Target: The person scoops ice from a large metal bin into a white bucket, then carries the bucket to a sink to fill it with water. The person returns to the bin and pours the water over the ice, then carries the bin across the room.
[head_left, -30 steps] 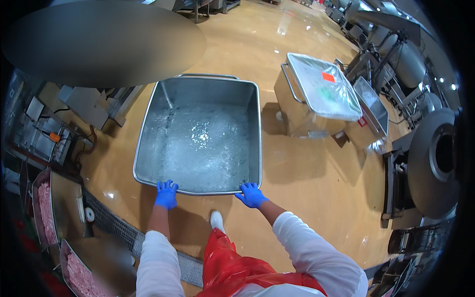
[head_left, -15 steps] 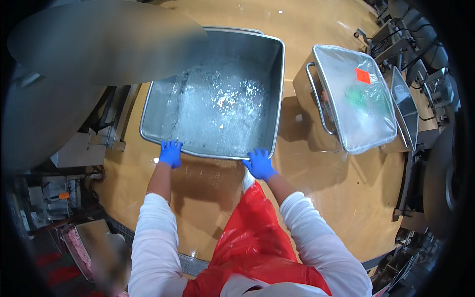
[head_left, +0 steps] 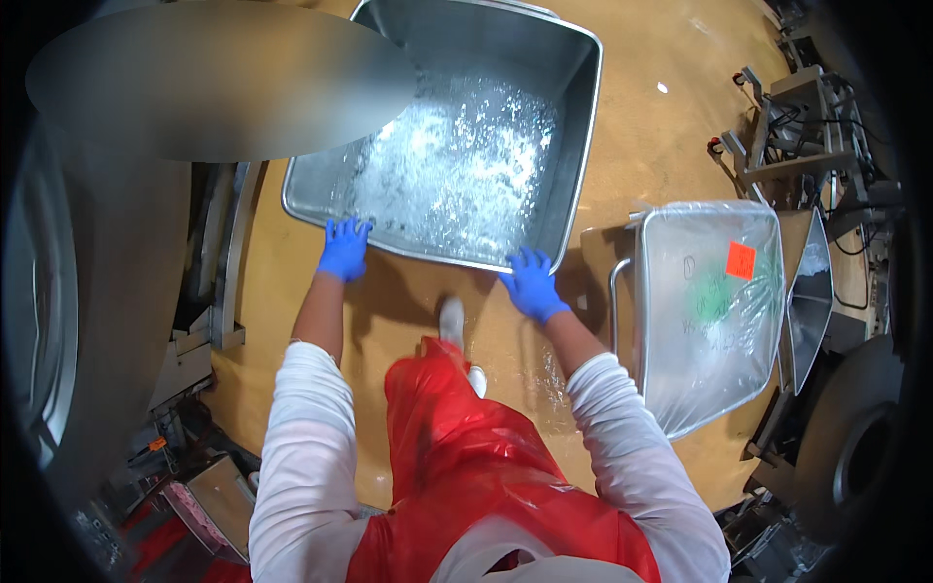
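Note:
Ahead of me stands a large rectangular metal tub [head_left: 580,146] with a rolled rim and a wet, shiny floor inside. Both hands wear blue gloves. My left hand [head_left: 345,250] has its fingers hooked over the near rim, toward the tub's near left corner. On the same rim, by the near right corner, my right hand [head_left: 535,285] grips with its fingers over the edge. My arms reach forward, nearly straight. A blurred grey oval shape [head_left: 219,83] hides the tub's far left part.
To the right stands a metal bin [head_left: 671,321] under clear plastic, with an orange label [head_left: 741,259] and a side handle. Beyond it are another metal container [head_left: 810,301] and a wheeled frame [head_left: 802,107]. Large metal machinery [head_left: 126,223] borders the left. The tan floor [head_left: 641,126] looks wet.
The tub has moved forward across the floor with both hands still on its rim. The covered bin now sits nearer on my right. My feet have changed position.

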Tool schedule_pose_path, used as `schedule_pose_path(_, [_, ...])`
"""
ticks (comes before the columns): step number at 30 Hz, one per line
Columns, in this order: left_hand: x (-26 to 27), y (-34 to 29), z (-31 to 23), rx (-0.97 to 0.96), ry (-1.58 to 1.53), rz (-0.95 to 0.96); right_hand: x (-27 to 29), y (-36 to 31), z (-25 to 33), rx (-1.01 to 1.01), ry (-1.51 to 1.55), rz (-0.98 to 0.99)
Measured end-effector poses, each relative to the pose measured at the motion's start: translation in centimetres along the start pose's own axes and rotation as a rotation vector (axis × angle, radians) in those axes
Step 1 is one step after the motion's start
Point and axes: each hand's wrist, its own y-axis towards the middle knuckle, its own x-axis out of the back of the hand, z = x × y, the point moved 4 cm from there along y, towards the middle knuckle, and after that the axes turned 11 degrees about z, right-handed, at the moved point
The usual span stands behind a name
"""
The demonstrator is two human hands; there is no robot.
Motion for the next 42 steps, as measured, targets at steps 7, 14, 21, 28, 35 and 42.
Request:
schedule_pose_path(7, [17.4, 19.2, 0.2, -0.086, 0.019, -0.120, 15.8, 16.9, -7.5, 0.050, 0.008, -0.107])
schedule_pose_path(14, [36.0, 37.2, -0.5, -0.081, 0.035, -0.049, 29.9, 34.1, -14.2, -0.058, 0.061, -0.091])
schedule_pose_path(21, [52.2, 55.7, -1.2, -0.080, 0.119, -0.087, 44.9, 50.1, -22.0, -0.166, 0.108, -0.040])
schedule_pose_path(28, [69.1, 74.5, -3.9, -0.044, 0.155, -0.093, 60.2, 67.2, -32.6, -0.179, 0.103, -0.058])
schedule_pose_path(35, [87.0, 91.6, -8.0, -0.062, 0.110, 0.005, 74.2, 83.1, -43.5, -0.120, 0.089, -0.161])
schedule_pose_path(42, [103.8, 107.9, -11.5, -0.132, 0.046, -0.094, 89.0, 97.6, -53.2, -0.105, 0.098, -0.169])
